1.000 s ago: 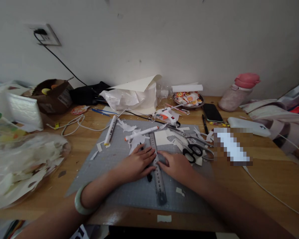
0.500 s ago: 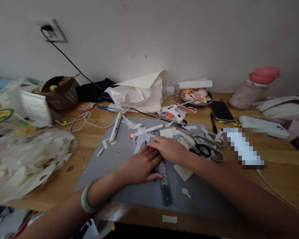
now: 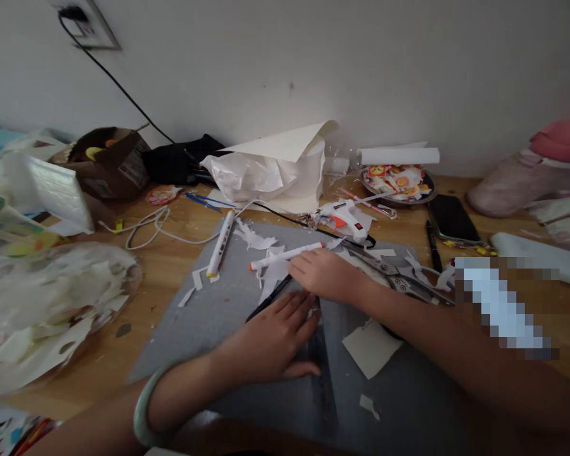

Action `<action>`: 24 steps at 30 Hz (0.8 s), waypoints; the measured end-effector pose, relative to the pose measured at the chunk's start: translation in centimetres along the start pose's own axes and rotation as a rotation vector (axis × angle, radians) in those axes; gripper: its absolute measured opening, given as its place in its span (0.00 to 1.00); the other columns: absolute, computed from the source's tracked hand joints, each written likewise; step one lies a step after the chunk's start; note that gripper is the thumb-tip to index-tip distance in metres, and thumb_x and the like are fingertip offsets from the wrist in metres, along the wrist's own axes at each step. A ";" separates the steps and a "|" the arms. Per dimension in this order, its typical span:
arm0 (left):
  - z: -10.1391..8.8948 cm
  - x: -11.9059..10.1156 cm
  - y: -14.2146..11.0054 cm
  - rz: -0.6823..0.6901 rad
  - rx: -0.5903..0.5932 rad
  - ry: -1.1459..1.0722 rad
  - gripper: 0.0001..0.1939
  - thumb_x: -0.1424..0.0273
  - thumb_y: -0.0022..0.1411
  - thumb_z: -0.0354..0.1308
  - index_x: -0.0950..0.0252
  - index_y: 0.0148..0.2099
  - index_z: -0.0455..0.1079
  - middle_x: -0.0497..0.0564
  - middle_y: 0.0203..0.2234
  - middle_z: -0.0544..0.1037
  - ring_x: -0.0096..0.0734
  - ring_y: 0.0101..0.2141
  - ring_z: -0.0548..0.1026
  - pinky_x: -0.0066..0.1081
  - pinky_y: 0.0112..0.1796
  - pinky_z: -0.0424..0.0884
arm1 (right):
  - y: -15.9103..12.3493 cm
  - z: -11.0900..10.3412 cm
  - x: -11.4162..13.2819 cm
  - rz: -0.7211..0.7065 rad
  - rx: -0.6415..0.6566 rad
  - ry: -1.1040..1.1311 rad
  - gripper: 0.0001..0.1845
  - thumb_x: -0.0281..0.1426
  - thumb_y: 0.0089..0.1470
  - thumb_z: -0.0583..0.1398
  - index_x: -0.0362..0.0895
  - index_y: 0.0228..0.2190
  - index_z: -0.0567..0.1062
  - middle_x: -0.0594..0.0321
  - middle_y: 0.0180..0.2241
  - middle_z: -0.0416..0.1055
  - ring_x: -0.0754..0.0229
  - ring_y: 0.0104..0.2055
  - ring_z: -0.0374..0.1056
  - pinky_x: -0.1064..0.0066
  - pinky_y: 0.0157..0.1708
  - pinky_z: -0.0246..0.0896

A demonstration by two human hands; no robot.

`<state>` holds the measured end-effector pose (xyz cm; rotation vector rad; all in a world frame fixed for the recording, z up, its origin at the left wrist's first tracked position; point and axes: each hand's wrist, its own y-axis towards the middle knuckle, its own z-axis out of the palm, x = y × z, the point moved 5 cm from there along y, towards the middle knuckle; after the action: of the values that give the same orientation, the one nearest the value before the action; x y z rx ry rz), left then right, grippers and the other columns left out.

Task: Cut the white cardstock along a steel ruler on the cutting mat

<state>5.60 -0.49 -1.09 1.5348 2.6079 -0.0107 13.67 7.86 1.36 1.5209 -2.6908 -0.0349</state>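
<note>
My left hand (image 3: 278, 339) lies flat, palm down, fingers stretched, pressing on a ruler (image 3: 323, 392) that runs towards me on a grey cutting mat (image 3: 190, 335). Just beyond it, my right hand (image 3: 330, 275) is closed, its fingertips at the upper end of a slim black tool (image 3: 270, 299). The tool's lower end passes behind my left hand, so its kind does not show. A white marker (image 3: 287, 255) with orange ends lies past my right fingers. Scissors (image 3: 403, 282) are partly hidden by my right forearm, near a cream paper piece (image 3: 371, 348).
Paper scraps (image 3: 254, 237) and another marker (image 3: 221, 244) lie on the mat. Behind are a glue gun (image 3: 344, 218), a bowl of wrapped packets (image 3: 399, 183) and a phone (image 3: 455, 218). A plastic bag of scraps (image 3: 52, 316) is at left, a pink-lidded bottle (image 3: 508, 183) at right.
The view has shifted closer and slightly left. More of the black tool shows between my hands. My left hand still lies on the ruler.
</note>
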 end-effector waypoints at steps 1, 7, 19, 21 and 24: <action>0.0 0.0 0.1 0.007 -0.005 0.004 0.37 0.47 0.63 0.40 0.75 0.56 0.62 0.71 0.52 0.70 0.55 0.54 0.67 0.45 0.53 0.62 | -0.4 -0.4 -0.7 0.089 -0.028 -0.014 0.12 0.21 0.57 0.50 0.38 0.36 0.73 0.53 0.36 0.73 0.53 0.39 0.66 0.66 0.35 0.56; -0.9 0.8 2.1 0.044 -0.022 -0.001 0.28 0.51 0.62 0.49 0.73 0.48 0.68 0.65 0.43 0.75 0.52 0.45 0.72 0.42 0.46 0.68 | -4.9 -2.4 -4.9 0.747 -0.304 0.231 0.07 0.28 0.51 0.54 0.42 0.32 0.71 0.61 0.26 0.70 0.59 0.27 0.65 0.71 0.26 0.55; -1.1 3.6 2.3 0.016 0.057 -0.308 0.24 0.54 0.59 0.53 0.67 0.50 0.68 0.58 0.43 0.74 0.55 0.56 0.62 0.50 0.56 0.56 | -8.4 -0.7 -1.9 0.678 -0.381 0.700 0.14 0.31 0.57 0.53 0.48 0.46 0.69 0.59 0.44 0.73 0.55 0.46 0.70 0.64 0.45 0.66; -0.8 3.7 2.1 0.018 0.074 -0.319 0.24 0.55 0.60 0.53 0.67 0.52 0.67 0.59 0.46 0.73 0.54 0.57 0.62 0.49 0.57 0.58 | -8.4 -0.9 -1.7 0.676 -0.375 0.699 0.16 0.31 0.57 0.53 0.49 0.47 0.68 0.58 0.44 0.73 0.54 0.46 0.70 0.62 0.45 0.67; -0.6 4.1 2.1 0.011 0.055 -0.296 0.28 0.56 0.60 0.53 0.70 0.57 0.63 0.64 0.53 0.68 0.53 0.57 0.62 0.48 0.57 0.59 | -8.2 -0.6 -1.8 0.705 -0.365 0.685 0.14 0.29 0.56 0.52 0.50 0.43 0.70 0.59 0.38 0.75 0.55 0.39 0.73 0.63 0.39 0.71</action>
<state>5.36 4.17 -0.80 1.4391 2.3846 -0.2885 21.64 5.21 1.50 0.3345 -2.3028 0.0199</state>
